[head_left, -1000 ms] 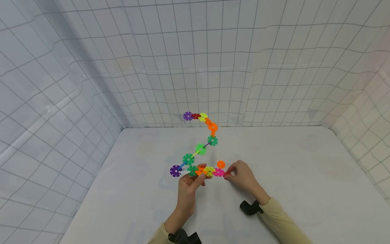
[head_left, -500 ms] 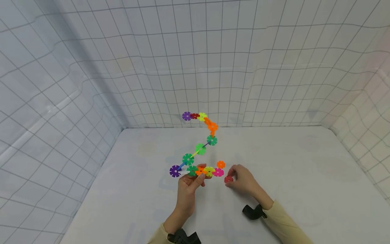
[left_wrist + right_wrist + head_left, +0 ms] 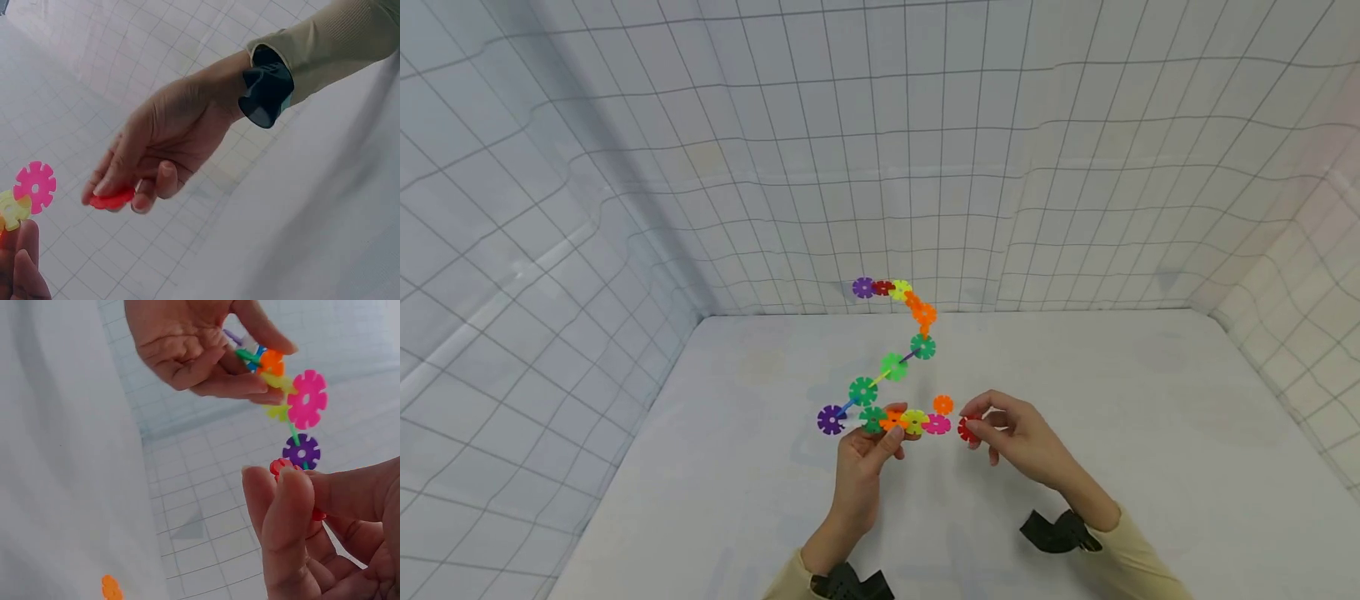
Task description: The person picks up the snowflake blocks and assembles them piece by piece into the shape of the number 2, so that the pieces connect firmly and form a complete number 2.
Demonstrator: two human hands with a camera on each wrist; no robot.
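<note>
My left hand point(image 3: 859, 483) grips a chain of notched plastic snowflake discs by its orange disc point(image 3: 893, 421), thumb in front and fingers behind. From there the chain zigzags up and away to a purple disc point(image 3: 863, 287) at the far end. A pink disc point(image 3: 937, 424) forms its near right end, joined to a yellow disc point(image 3: 915, 422). To the right of the pink disc, my right hand point(image 3: 1026, 437) pinches a red snowflake disc point(image 3: 966, 430) between thumb and fingers. A gap separates the two discs, also visible in the left wrist view, where the red disc point(image 3: 112, 199) appears nearly edge-on.
A loose orange disc point(image 3: 943, 405) lies on the white table point(image 3: 1150, 417), just beyond the pink end of the chain. Grid-patterned white sheeting point(image 3: 955, 167) stands behind the table and along both sides. Black bands point(image 3: 1060, 532) sit at both wrists.
The red disc has come away from the pink disc's edge, first down and right, then up a little, turning in the right hand's fingers. The left hand and chain barely moved.
</note>
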